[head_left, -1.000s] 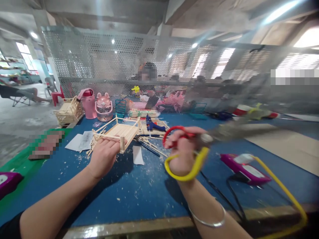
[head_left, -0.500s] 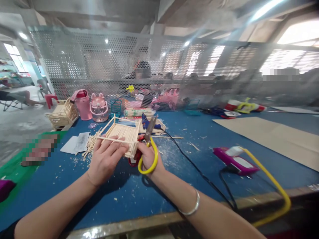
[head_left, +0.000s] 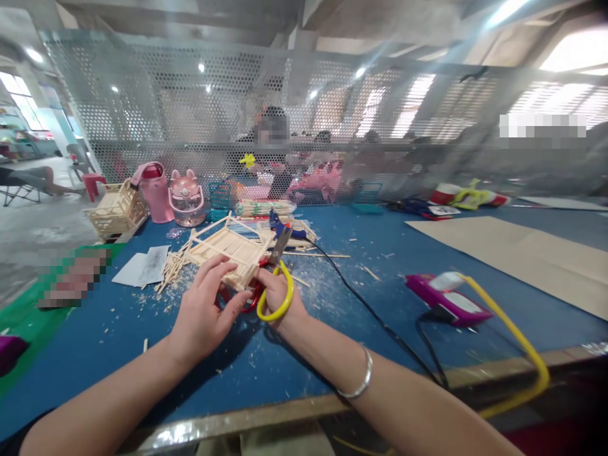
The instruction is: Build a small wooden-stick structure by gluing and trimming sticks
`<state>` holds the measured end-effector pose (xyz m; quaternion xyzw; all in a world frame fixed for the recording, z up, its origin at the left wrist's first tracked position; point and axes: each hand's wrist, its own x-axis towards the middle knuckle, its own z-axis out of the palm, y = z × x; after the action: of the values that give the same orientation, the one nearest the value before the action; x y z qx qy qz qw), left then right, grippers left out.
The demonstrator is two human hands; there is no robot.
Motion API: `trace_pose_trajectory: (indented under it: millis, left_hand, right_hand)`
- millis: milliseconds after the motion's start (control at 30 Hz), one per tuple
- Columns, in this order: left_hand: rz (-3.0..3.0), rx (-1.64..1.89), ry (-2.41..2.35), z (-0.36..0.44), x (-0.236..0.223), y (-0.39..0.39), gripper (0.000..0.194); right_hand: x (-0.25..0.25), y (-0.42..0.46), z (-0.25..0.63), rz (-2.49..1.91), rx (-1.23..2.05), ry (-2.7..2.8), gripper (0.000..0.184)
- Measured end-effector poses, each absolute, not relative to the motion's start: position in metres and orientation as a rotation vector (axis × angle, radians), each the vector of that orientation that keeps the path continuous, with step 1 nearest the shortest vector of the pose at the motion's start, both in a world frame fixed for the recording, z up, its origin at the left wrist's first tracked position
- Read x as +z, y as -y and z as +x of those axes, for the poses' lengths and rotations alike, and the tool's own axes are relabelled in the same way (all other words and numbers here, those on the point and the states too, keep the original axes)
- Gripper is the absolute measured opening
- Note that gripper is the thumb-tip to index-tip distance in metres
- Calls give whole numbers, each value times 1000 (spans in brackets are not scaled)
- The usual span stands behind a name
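A small frame model of pale wooden sticks (head_left: pixel 228 247) is held just above the table, tilted, with a slatted floor and thin rails. My left hand (head_left: pixel 204 310) is closed on its near side, fingers bent over the edge and thumb near the bottom corner. In my right hand (head_left: pixel 280 294) is a pair of scissors (head_left: pixel 281 246) with yellow and red handle loops, its blades pointing up and away. The fingers of that hand also meet the model's right corner; how firmly they grip it is hidden. Loose sticks (head_left: pixel 175 269) lie behind my left hand.
Behind the model lie a blue glue gun (head_left: pixel 285 228) with a black cord and a bundle of sticks (head_left: pixel 263 207). Two pink bottles (head_left: pixel 156 193) and another stick model (head_left: pixel 116 212) stand back left. A purple device (head_left: pixel 446 297) and cardboard (head_left: pixel 513 259) lie right. A perforated screen (head_left: pixel 190 114) runs behind.
The stick model has turned and tilted in my hands. My left fingers have shifted, with the thumb now at its near corner. A short stick piece now shows on the table at the left.
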<state>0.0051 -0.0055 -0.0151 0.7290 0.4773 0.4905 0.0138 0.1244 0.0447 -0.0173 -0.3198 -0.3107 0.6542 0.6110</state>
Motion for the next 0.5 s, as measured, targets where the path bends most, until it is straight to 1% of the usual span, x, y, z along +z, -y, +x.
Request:
trace_pose_trajectory:
  millis: [100, 200, 267, 333, 400, 500]
  left_hand:
    - [2162, 1472, -1528, 7, -16, 4, 30]
    - [2173, 1439, -1449, 9, -10, 5, 16]
    - [2177, 1459, -1426, 7, -5, 4, 21]
    - [2074, 1502, -1508, 2, -1, 1, 24]
    - [1986, 1505, -1571, -6, 1, -5, 23]
    - [2056, 1454, -1610, -17, -1, -14, 27]
  right_hand:
    - [-20, -41, 121, -697, 1486, 840, 32]
    - [-17, -36, 120, -710, 1445, 982, 31]
    - [-14, -33, 121, -740, 1431, 1083, 33]
    - [-12, -32, 123, -775, 1433, 1167, 34]
    - [-9, -31, 127, -816, 1433, 1238, 30]
    - [-2, -34, 140, -831, 1340, 1418, 26]
